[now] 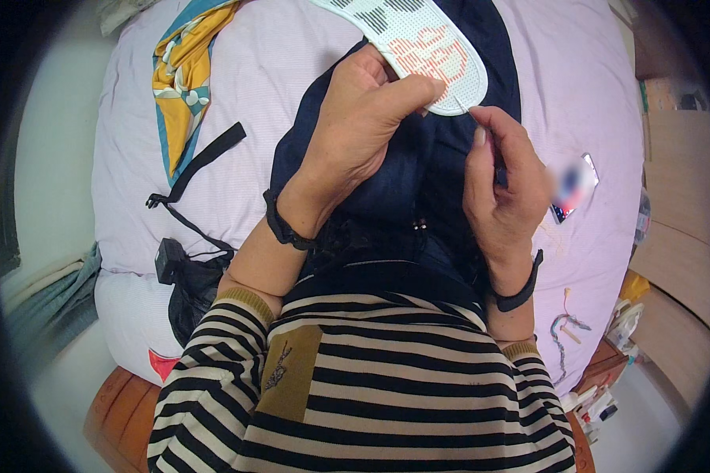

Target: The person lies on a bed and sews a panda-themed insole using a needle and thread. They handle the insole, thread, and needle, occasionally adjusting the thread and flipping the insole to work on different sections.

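Note:
A white mesh insole (473, 69) with orange and dark grey stitched patterns is held up over my lap. My left hand (363, 118) grips its left edge, thumb on the patterned face and fingers underneath. At the insole's rounded lower end, my right hand (506, 169) is closed in a pinch of thumb and forefinger. A thin, pale, needle-like sliver (460, 102) shows on the mesh by the right fingertips; whether it runs into the pinch is too small to tell. Part of the insole passes out of the top of the view.
Dark trousers (402, 169) lie beneath my hands on a pale lilac bedsheet (244, 71). To the left are a yellow and teal patterned cloth (183, 79), a black buckled strap (205, 165) and a black mesh bag (193, 296). A phone (576, 189) and coloured threads (560, 335) lie right.

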Available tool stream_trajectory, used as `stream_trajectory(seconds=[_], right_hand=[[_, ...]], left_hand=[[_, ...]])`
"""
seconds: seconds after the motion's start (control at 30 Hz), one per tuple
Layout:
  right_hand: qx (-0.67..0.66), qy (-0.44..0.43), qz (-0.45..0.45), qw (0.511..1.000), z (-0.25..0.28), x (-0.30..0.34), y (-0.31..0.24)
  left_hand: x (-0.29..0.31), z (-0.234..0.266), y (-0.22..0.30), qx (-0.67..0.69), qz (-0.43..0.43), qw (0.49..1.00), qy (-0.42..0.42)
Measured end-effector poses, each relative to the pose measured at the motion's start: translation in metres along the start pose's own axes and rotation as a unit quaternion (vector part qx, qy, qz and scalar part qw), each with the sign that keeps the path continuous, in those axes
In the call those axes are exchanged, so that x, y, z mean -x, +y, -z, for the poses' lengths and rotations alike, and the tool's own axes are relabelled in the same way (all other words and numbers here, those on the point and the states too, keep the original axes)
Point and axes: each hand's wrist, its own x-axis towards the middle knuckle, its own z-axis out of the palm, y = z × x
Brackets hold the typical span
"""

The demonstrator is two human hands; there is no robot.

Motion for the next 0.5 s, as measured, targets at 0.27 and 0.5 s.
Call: stream_trajectory(seconds=[0.27,0.5], right_hand=[[0.039,-0.024,-0.051,0.998,0.003,-0.002,-0.01],[0.082,-0.026,0.013,0.996,0.0,-0.001,-0.006]], left_hand=[[-0.001,0.0,-0.002,0.0,0.002,1.0,-0.006],[-0.001,0.001,0.001,0.01,0.023,1.0,0.007]])
